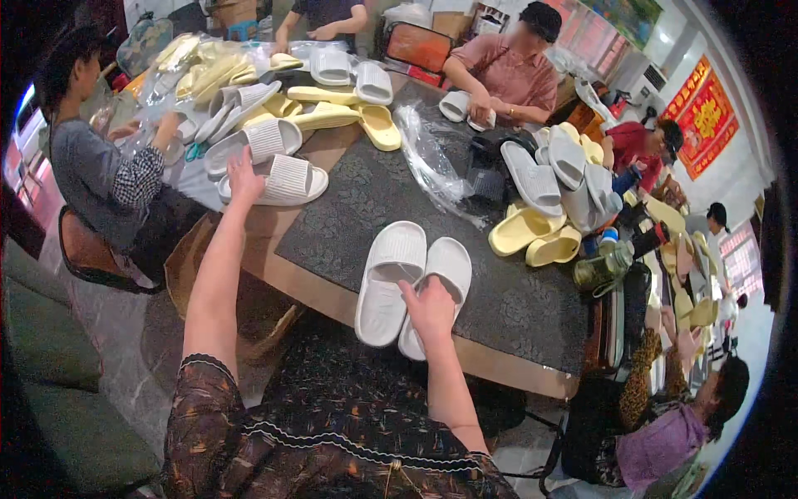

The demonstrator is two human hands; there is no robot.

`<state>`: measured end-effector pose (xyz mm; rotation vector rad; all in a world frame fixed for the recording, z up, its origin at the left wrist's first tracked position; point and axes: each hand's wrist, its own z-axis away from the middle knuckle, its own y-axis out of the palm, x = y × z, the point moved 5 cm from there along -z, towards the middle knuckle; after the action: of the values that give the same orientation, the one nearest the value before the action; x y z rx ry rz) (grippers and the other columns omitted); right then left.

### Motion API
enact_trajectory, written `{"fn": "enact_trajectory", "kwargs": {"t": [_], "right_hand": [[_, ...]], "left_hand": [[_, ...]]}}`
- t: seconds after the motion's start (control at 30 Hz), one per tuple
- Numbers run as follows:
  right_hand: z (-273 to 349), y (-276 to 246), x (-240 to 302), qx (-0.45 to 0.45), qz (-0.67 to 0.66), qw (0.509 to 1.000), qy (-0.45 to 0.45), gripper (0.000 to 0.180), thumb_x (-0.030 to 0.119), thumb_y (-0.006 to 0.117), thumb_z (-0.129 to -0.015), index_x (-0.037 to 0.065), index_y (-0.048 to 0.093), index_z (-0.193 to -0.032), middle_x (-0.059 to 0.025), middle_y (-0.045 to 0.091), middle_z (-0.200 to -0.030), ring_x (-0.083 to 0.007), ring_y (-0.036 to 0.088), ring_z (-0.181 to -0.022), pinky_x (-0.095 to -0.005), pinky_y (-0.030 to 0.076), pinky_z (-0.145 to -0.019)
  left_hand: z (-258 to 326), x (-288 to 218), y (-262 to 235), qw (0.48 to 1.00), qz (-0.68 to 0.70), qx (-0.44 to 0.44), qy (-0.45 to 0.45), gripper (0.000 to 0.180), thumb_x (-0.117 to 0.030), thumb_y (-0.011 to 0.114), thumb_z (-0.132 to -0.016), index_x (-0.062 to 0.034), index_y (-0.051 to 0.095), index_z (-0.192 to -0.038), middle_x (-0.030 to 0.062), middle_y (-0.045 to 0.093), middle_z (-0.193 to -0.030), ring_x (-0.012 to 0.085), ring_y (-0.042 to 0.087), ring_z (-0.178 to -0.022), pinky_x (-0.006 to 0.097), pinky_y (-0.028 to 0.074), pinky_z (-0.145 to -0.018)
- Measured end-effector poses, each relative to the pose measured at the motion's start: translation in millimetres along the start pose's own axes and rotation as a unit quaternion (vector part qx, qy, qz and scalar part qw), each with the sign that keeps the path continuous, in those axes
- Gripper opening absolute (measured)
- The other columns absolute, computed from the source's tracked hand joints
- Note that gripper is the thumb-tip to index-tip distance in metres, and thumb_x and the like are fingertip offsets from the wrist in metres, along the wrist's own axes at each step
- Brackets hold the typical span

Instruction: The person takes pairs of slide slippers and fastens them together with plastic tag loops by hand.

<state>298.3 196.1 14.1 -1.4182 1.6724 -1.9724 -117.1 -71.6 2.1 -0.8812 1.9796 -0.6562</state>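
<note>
Two white slippers (pixel 413 281) side by side at near desk (pixel 515 308) edge, long axes running near-to-far, toes pointing away; right hand (pixel 430 308) grasping pair at heels. Left hand (pixel 243 176) spread flat on ribbed slipper (pixel 285 178) near left edge.

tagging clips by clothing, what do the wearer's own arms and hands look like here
Both forearms are bare. The left hand and right hand show no gloves, and no rings or watch can be made out. The short sleeves are dark brown with an orange-tan pattern and end in scalloped edges above the elbows.
</note>
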Motion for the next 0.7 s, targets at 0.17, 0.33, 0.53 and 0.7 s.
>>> {"fn": "enact_trajectory", "kwargs": {"t": [0.17,0.33,0.53,0.7], "right_hand": [[-1.8,1.6,-14.6,-0.008,-0.004,0.999,0.037,0.044,0.039,0.062,-0.083,-0.003,0.053,-0.095,-0.0246,0.064,-0.086,-0.0417,0.062,-0.081,-0.0496,0.049,-0.073],[21.5,-21.1,-53.3,-0.023,-0.033,0.997,0.066,0.036,0.031,0.065,-0.080,0.001,0.054,-0.096,-0.0217,0.064,-0.086,-0.0403,0.063,-0.081,-0.0494,0.050,-0.073],[53.5,-91.5,-141.4,-0.096,0.004,0.984,0.151,0.031,0.023,0.069,-0.073,0.003,0.057,-0.094,-0.0188,0.065,-0.091,-0.0378,0.062,-0.087,-0.0471,0.050,-0.075],[45.3,-154.7,-230.7,-0.185,0.127,0.946,0.232,0.028,0.022,0.068,-0.073,0.001,0.058,-0.089,-0.0202,0.065,-0.088,-0.0404,0.062,-0.084,-0.0480,0.050,-0.075]], "left_hand": [[-0.3,-31.9,5.0,0.970,0.203,0.081,0.104,0.090,-0.015,0.071,-0.070,-0.0164,0.026,-0.147,0.0244,0.049,-0.130,0.0419,0.046,-0.119,0.045,0.036,-0.103],[40.0,-87.4,4.5,0.964,0.077,0.203,0.151,0.054,-0.021,0.070,-0.075,-0.0147,0.057,-0.127,0.0196,0.060,-0.116,0.0351,0.057,-0.105,0.040,0.045,-0.091],[123.4,-161.9,-7.8,0.877,0.281,0.388,0.023,0.037,-0.027,0.064,-0.086,-0.0042,0.064,-0.115,0.0087,0.067,-0.085,0.0135,0.061,-0.074,0.031,0.049,-0.069],[200.8,-219.9,4.8,0.742,0.396,0.540,0.020,0.079,-0.027,0.068,-0.084,-0.0058,0.025,-0.146,0.0184,0.058,-0.116,0.0203,0.058,-0.099,0.034,0.047,-0.088]]}}
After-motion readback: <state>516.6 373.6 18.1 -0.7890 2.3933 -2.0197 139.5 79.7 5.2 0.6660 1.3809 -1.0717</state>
